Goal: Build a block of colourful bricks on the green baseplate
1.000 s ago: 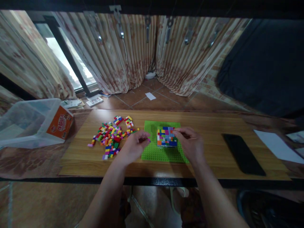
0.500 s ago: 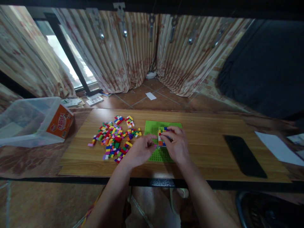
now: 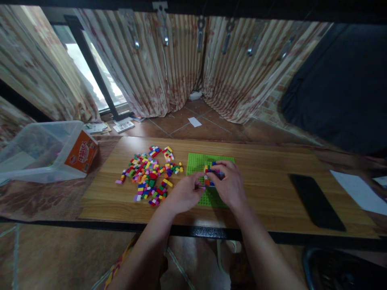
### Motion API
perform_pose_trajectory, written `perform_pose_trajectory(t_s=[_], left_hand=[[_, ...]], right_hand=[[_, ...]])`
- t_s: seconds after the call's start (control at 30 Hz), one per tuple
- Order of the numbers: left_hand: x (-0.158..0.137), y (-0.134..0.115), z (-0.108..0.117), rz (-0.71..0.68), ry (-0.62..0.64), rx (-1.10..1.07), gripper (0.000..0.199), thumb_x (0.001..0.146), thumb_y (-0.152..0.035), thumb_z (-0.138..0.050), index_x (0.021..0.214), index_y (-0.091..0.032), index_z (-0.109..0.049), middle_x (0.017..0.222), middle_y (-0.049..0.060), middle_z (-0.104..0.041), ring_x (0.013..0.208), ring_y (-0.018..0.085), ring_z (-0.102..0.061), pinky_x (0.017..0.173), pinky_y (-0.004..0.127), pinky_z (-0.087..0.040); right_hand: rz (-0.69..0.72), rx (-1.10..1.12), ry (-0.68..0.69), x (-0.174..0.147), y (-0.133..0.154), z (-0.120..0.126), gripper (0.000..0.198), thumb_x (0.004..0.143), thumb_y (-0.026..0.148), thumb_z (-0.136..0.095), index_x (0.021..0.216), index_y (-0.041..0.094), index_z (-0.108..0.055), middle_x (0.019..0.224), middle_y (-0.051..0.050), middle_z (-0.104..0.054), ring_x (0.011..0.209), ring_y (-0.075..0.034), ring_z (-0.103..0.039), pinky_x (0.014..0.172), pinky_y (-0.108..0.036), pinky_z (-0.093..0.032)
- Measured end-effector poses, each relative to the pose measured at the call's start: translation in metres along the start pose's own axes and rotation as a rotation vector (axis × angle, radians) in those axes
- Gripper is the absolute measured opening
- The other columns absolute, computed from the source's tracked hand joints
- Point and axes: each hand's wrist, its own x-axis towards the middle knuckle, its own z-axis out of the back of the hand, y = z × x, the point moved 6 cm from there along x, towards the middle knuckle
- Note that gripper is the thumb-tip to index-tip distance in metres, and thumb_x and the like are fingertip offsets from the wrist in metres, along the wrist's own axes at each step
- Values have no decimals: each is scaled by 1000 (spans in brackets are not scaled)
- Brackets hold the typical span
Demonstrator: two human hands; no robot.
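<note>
A green studded baseplate (image 3: 196,161) lies on the wooden board, partly under my hands. On it stands a small block of joined toy bricks (image 3: 207,182) in several colours, its right part hidden by fingers. My right hand (image 3: 231,183) closes around this block from the right, thumb on the near side and fingers over the far side. My left hand (image 3: 187,193) is at the block's left side, fingers pinched, with a small pink brick (image 3: 203,188) showing at their tips. Its index finger reaches to the block's upper left; whether it touches is hard to tell.
Loose coloured bricks (image 3: 148,173) lie in a spread pile left of the baseplate. A clear plastic bin (image 3: 45,175) with an orange label stands at the far left. A black phone-like slab (image 3: 316,201) and a white sheet of paper (image 3: 359,189) lie to the right.
My left hand's index finger has come closer to the brick block, near my right thumb. My right hand stays around the block. The whole view has shifted slightly.
</note>
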Motion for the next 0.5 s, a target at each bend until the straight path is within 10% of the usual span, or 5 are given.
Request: perform_pose_trajectory(t_s=[0.5], left_hand=[[0, -1, -1, 19, -7, 41, 52, 80, -20, -55, 132, -15, -54, 69, 1, -63, 59, 16, -55, 54, 27, -37]], right_hand=[[-146, -49, -71, -2, -11, -8, 45, 83, 51, -56, 112, 17, -65, 120, -16, -56, 116, -31, -48, 100, -50, -37]])
